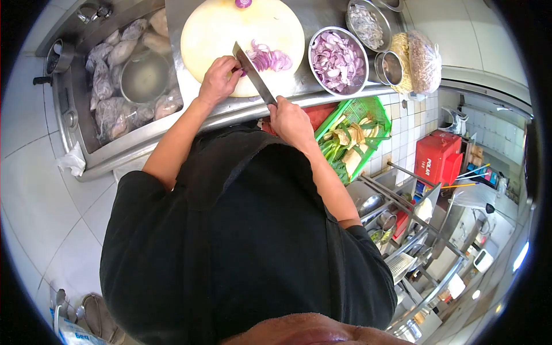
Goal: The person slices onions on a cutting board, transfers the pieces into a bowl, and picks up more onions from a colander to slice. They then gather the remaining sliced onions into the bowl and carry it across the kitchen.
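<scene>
Both bare arms reach forward from short black sleeves, bent slightly at the elbows and angled toward each other. The left hand (pixel 218 80) lies palm down, its fingers curled under and bunched tight, knuckles raised and the wrist straight. The right hand (pixel 292 122) sits nearer the body, closed in a full fist with the back of the hand facing up. The two hands are near each other without touching.

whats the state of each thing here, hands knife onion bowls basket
left hand: pressing the onion on the board
right hand: closed on the knife handle
knife: blade down at the onion
red onion: partly sliced
cutting board: flat on the counter
steel bowl: full of sliced onion
green basket: holds greens
</scene>
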A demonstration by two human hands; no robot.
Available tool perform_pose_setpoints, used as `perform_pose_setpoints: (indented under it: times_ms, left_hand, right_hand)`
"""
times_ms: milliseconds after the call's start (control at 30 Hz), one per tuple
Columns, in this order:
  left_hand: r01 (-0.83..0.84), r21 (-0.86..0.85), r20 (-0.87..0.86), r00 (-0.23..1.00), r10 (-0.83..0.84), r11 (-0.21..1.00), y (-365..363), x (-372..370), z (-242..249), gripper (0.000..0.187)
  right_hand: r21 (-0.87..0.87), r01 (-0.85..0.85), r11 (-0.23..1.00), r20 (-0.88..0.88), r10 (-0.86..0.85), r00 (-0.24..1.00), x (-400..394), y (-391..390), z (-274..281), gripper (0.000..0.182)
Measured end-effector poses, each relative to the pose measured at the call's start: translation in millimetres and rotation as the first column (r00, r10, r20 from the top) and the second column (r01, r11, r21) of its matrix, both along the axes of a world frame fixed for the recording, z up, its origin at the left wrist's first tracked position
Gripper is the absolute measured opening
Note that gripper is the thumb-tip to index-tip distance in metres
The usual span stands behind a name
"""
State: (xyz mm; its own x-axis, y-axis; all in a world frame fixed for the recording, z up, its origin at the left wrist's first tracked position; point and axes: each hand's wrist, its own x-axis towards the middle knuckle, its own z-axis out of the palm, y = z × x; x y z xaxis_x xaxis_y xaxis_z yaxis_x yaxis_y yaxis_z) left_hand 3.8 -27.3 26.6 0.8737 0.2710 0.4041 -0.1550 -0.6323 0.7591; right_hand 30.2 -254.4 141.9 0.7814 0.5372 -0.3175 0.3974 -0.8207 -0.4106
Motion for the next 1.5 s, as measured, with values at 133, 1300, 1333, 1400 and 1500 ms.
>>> perform_pose_setpoints:
  times_ms: [133, 1300, 1333, 1400, 1500]
  left_hand:
    - [-0.043, -0.076, -0.071, 0.997, 0.038, 0.996, 3, -1, -2, 0.013]
    - [0.263, 0.170, -0.075, 0.964, -0.254, 0.950, 12, -16, -1, 0.010]
    - [0.261, 0.162, -0.090, 0.964, -0.249, 0.952, 11, -18, -4, 0.012]
    - [0.257, 0.148, -0.095, 0.965, -0.245, 0.955, 9, -20, -9, 0.014]
    - [0.240, 0.138, -0.069, 0.970, -0.232, 0.961, 12, -20, -12, 0.015]
  right_hand:
    - [-0.003, -0.026, 1.000, -0.004, 0.026, 1.000, 5, 23, -20, 0.026]
    - [-0.052, -0.045, 0.998, 0.082, 0.050, 0.995, 0, 27, -17, 0.023]
    - [-0.052, -0.044, 0.998, 0.075, 0.047, 0.996, -2, 27, -20, 0.023]
    - [-0.054, -0.034, 0.998, 0.065, 0.037, 0.997, -5, 27, -26, 0.023]
    - [-0.085, -0.040, 0.996, 0.052, 0.045, 0.998, 0, 28, -19, 0.024]
